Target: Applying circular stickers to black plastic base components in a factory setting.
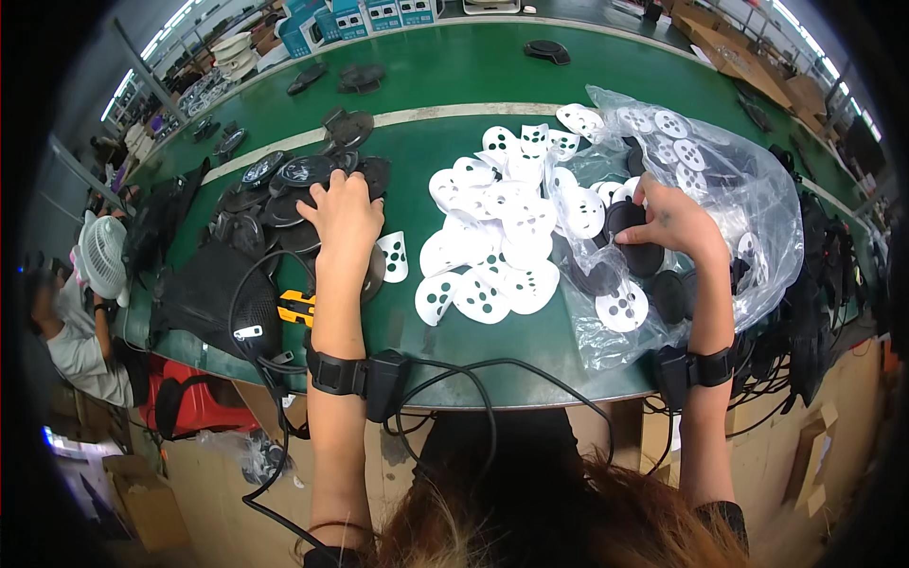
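Observation:
My left hand (346, 213) reaches over a pile of glossy black oval shells (248, 204), its fingers apart and its tips resting on them. My right hand (674, 222) is closed, thumb and fingers at the rim of a round black foam-like pad (641, 254). That pad lies at the mouth of a clear plastic bag (757, 199), among other black pads and white discs with black dots. Between my hands is a heap of white dotted discs (492, 237). One white dotted piece (393, 257) lies beside my left wrist.
A yellow-handled cutter (296, 308) and a black mesh pouch (213, 298) lie left of my forearm. Cables (511, 363) loop across the table's near edge. Beyond a pale strip, several black parts (547, 51) sit on green surface. A person (85, 350) is at the left.

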Demonstrator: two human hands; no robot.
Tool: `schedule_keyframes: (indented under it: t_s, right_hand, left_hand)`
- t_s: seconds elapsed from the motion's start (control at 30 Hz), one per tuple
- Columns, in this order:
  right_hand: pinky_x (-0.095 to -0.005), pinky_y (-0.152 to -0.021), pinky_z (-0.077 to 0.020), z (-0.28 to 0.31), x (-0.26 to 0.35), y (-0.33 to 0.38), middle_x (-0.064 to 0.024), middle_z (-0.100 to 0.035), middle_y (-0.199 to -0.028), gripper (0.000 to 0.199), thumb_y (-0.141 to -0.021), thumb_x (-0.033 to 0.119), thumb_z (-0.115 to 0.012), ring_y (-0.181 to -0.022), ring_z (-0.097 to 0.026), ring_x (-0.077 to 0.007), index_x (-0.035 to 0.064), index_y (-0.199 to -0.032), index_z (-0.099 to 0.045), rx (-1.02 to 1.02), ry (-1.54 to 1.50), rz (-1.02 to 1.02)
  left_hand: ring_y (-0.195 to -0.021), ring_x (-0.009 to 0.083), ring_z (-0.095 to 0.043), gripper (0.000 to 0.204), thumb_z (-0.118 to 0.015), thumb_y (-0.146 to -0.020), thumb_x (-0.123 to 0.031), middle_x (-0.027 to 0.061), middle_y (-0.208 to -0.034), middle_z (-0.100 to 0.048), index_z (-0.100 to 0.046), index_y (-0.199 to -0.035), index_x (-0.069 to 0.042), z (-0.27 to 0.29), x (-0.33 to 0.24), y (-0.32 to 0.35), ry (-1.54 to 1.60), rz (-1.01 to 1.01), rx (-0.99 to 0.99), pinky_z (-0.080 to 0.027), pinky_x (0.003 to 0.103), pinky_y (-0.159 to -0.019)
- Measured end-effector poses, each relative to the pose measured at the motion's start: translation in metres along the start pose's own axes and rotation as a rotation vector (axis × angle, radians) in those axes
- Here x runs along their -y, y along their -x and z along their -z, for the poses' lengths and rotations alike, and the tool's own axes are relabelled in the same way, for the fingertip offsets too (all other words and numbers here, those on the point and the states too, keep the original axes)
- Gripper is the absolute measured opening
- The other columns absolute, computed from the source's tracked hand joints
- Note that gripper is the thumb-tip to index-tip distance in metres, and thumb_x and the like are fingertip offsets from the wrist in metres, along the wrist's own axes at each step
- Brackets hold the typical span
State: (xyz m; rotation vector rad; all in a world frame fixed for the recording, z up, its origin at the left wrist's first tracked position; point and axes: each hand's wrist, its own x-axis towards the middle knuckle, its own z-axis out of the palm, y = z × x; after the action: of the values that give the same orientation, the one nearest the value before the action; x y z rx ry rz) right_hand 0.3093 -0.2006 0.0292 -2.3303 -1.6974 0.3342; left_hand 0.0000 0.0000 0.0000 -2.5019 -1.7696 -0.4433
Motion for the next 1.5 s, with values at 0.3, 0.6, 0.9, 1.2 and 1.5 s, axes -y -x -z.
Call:
schedule_keyframes:
  t_s: [0.3,0.6,0.9,1.2,1.5]
  right_hand:
    - [-0.0308,-0.056,-0.0408,0.013,0.008,0.002,-0.0077,-0.055,-0.064,0.033,-0.066,0.017,-0.075,-0.059,-0.052,-0.0196,0.0013,-0.080,-0.049,-0.153,-0.178,0.156]
    - [-0.0172,-0.051,-0.0380,0.035,0.052,0.015,-0.0031,-0.061,-0.069,0.018,-0.082,0.014,-0.062,-0.056,-0.051,-0.0039,0.0011,-0.090,-0.055,-0.251,-0.999,0.046]
    - [-0.0288,-0.071,-0.0528,-0.001,0.095,0.016,-0.0138,-0.062,-0.085,0.013,-0.082,0.003,-0.058,-0.079,-0.064,-0.0203,-0.0020,-0.093,-0.052,-0.337,-1.279,0.562]
    - [-0.0210,-0.055,-0.0483,-0.005,0.100,0.025,-0.0070,-0.061,-0.077,0.014,-0.077,0.000,-0.065,-0.063,-0.058,-0.0095,-0.0027,-0.090,-0.062,-0.511,-1.168,0.386]
    - [-0.0246,-0.061,-0.0485,-0.006,0.099,0.018,-0.0078,-0.061,-0.088,0.018,-0.070,0.004,-0.067,-0.069,-0.062,-0.0160,0.0032,-0.088,-0.066,-0.660,-0.426,0.725]
  left_hand:
    - [-0.081,0.0245,-0.057,0.022,-0.063,-0.079,-0.021,0.0127,-0.089,-0.058,-0.063,-0.090,-0.002,0.010,-0.018,-0.005,0.713,-0.224,-0.304,-0.044,0.039,-0.077]
    - [-0.046,0.0040,-0.041,0.033,-0.038,-0.087,-0.003,-0.0006,-0.069,-0.051,-0.042,-0.119,-0.006,0.045,-0.049,0.024,1.602,-0.104,0.396,-0.032,0.017,-0.039]
    - [-0.056,0.0132,-0.050,0.026,-0.033,-0.088,-0.015,0.0120,-0.093,-0.052,-0.052,-0.094,0.002,0.045,-0.067,0.040,1.803,-0.267,0.823,-0.047,0.026,-0.047]
    - [-0.063,0.0130,-0.056,0.044,-0.032,-0.095,-0.037,0.0101,-0.087,-0.054,-0.050,-0.100,0.003,0.050,-0.075,0.052,1.454,-0.499,0.590,-0.051,0.025,-0.048]
    - [-0.054,0.0072,-0.052,0.029,-0.044,-0.093,-0.026,0.0055,-0.083,-0.054,-0.053,-0.087,0.001,0.046,-0.077,0.056,1.652,-0.416,0.607,-0.048,0.020,-0.046]
